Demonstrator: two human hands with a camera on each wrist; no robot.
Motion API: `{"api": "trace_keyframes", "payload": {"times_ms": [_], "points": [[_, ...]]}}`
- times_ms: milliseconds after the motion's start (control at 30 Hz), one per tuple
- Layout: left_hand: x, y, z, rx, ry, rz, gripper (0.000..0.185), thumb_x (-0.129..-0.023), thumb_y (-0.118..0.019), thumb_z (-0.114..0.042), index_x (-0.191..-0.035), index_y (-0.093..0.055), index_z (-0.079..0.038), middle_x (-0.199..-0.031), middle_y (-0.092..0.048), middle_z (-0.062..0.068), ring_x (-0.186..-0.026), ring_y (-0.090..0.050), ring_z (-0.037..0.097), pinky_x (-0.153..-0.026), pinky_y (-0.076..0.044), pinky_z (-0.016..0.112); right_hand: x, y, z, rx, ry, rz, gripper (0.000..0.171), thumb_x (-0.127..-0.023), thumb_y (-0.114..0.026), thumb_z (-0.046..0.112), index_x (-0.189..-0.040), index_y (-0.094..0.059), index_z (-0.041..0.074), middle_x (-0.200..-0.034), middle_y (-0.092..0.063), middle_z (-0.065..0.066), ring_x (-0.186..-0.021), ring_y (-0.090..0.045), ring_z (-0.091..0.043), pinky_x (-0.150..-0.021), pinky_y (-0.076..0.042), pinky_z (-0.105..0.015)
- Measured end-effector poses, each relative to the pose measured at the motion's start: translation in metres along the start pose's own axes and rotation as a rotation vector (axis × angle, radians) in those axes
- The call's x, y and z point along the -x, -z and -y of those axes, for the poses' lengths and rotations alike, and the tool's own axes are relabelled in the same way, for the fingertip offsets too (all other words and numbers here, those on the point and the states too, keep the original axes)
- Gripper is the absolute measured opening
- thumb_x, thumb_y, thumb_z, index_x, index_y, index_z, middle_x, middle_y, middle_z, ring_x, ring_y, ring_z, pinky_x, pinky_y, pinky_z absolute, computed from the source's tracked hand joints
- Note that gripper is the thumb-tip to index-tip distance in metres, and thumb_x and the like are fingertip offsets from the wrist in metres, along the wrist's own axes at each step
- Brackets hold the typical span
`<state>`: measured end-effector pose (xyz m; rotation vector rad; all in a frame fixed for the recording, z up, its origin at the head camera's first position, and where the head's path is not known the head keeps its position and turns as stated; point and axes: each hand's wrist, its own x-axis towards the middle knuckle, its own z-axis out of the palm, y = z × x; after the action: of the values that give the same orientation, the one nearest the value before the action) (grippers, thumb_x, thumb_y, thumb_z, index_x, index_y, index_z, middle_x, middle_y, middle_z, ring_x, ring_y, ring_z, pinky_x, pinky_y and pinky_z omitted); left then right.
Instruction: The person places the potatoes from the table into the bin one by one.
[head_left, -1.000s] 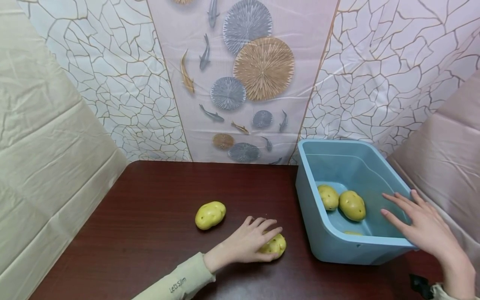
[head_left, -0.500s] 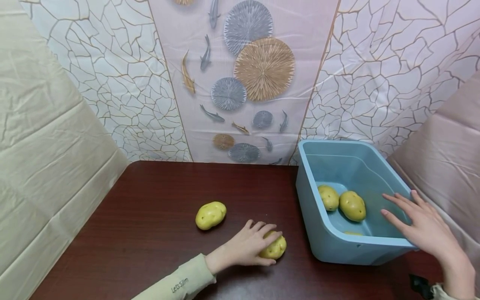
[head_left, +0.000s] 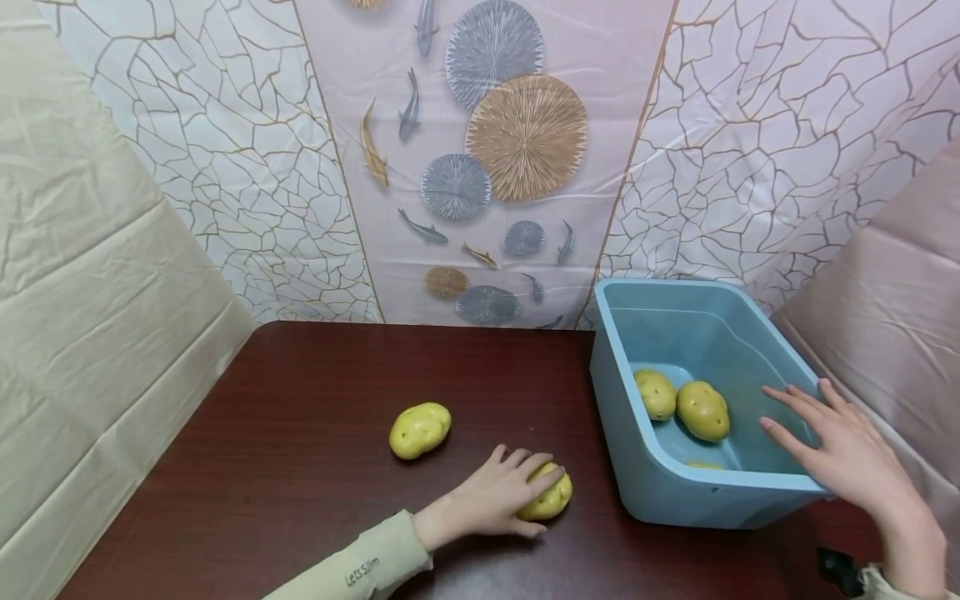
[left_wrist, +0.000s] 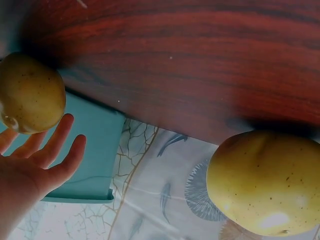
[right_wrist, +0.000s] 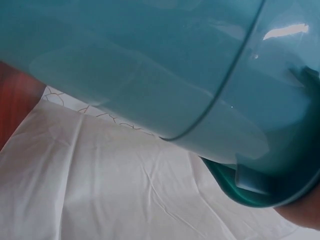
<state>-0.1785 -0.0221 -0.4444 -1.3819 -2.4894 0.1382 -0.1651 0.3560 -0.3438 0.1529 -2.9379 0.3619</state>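
My left hand lies over a yellow potato on the dark wooden table, its fingers curled over the top and its thumb against the near side. In the left wrist view that potato sits at the fingertips. A second potato lies loose on the table to the left, large in the left wrist view. My right hand rests with straight fingers on the near right rim of a blue plastic bin, which holds two potatoes.
A yellow sliver shows behind the bin's front rim. Patterned and plain sheets hang as walls behind and at both sides of the table. The right wrist view shows the bin's outer wall close up against a white sheet.
My left hand's fingers have curled down around the potato, which shifted slightly. The right hand and the bin have stayed in place.
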Motion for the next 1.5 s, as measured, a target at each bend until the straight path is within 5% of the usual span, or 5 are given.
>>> {"api": "trace_keyframes", "payload": {"times_ms": [1500], "points": [[-0.006, -0.006, -0.01, -0.017, -0.037, -0.026, 0.062, -0.075, -0.065, -0.045, -0.126, -0.041, -0.018, -0.128, -0.045, 0.004, -0.104, -0.049, 0.018, -0.075, -0.043, 0.031, -0.002, -0.005, -0.009, 0.003, 0.009, -0.022, 0.059, -0.09, -0.044, 0.042, -0.126, -0.043, -0.005, -0.126, -0.034, -0.04, -0.13, 0.012, -0.048, -0.1, 0.008, -0.064]]}}
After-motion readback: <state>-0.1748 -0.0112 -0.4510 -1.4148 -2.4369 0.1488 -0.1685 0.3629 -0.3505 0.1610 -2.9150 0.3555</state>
